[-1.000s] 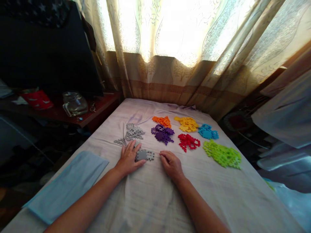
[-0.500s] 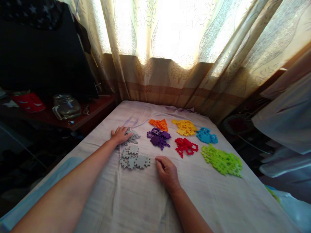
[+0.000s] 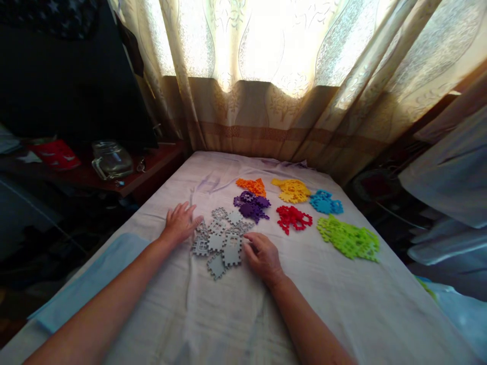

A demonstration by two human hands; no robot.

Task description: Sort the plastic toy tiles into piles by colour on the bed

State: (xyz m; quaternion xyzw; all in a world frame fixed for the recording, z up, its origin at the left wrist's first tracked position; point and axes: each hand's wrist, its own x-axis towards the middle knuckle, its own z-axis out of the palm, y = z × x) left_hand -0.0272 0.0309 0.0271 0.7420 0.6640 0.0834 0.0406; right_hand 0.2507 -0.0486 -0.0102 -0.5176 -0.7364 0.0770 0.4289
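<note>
Grey notched flat pieces [image 3: 216, 242] lie in one spread pile on the light bedsheet-like cloth [image 3: 228, 324]. My left hand [image 3: 180, 222] rests at the pile's left edge, fingers spread, holding nothing. At the right edge of the pile is my right hand [image 3: 262, 256], its fingers curled with thumb and index near the grey pieces; whether something is between them is too small to tell. Behind the grey pile sits a purple pile [image 3: 251, 205], with an orange pile [image 3: 251, 186] beyond it. Red pieces [image 3: 293, 219] lie to the right of the purple ones.
Yellow [image 3: 292, 191], blue [image 3: 326, 202] and lime green [image 3: 349, 238] piles lie at the right. A glass jar [image 3: 113, 161] and a red container [image 3: 56, 154] stand on a brown side table [image 3: 167, 161]. A curtain [image 3: 243, 119] hangs behind; light blue cloth [image 3: 91, 284] lies left.
The two grey groups have come together into one spread pile. My left hand has moved off the grey pieces to their left side. My right hand now meets the pile's right edge.
</note>
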